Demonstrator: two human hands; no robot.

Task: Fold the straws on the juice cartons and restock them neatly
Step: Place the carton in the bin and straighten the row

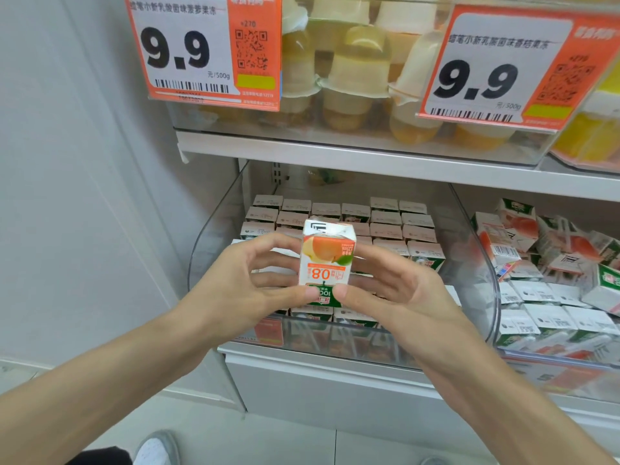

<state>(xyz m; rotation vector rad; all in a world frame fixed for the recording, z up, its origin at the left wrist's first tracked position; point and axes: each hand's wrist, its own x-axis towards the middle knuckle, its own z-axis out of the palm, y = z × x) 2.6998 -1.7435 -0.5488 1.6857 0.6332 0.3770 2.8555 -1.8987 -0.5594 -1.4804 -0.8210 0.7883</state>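
Note:
A small white juice carton [327, 260] with an orange fruit picture is held upside down in front of the shelf, its print inverted. My left hand [241, 290] grips its left side, thumb on the lower front and fingers curled behind. My right hand [396, 290] grips the right side the same way. Its straw is hidden from view. Behind it, a clear plastic bin [214, 229] holds several rows of like cartons [385, 223] standing upright.
A second clear bin [483, 236] to the right holds loosely piled cartons [543, 263]. The shelf above carries jelly cups [355, 75] behind two orange 9.9 price tags [201, 48]. A grey wall stands at left; my shoe [157, 448] shows on the floor.

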